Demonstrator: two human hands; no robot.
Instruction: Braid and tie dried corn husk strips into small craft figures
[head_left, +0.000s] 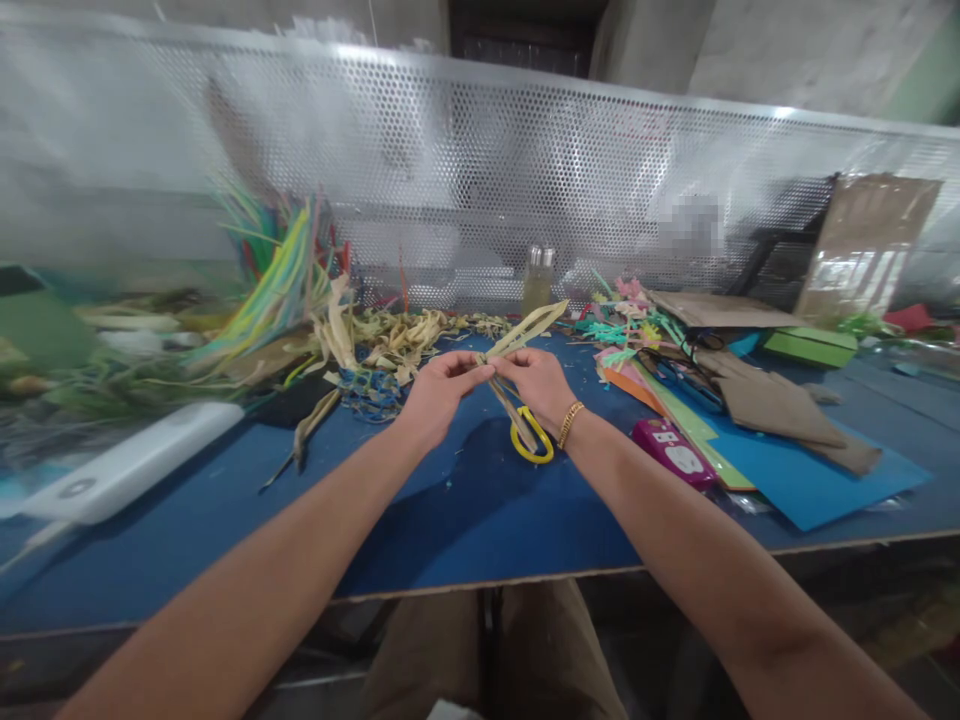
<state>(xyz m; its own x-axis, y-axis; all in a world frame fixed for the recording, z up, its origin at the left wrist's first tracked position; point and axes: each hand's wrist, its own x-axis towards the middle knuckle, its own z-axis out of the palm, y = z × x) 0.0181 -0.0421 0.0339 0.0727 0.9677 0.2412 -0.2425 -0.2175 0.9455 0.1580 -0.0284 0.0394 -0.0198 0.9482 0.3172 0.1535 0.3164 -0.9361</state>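
My left hand (439, 392) and my right hand (536, 385) meet above the blue table (465, 510), both pinching the same pale tan leaf strips (525, 332). The strips fan upward and away from my fingers, and one end trails down toward yellow-handled scissors (531, 438) lying on the table just under my right wrist. A gold bracelet (569, 423) circles that wrist.
A heap of tan strips (397, 345) and coloured strips (274, 275) lies at the back left. Coloured paper sheets (810, 480), brown cloth (780, 405), a pink box (673, 450) sit right. A white device (127, 465) lies left. A perforated metal screen (525, 170) backs the table.
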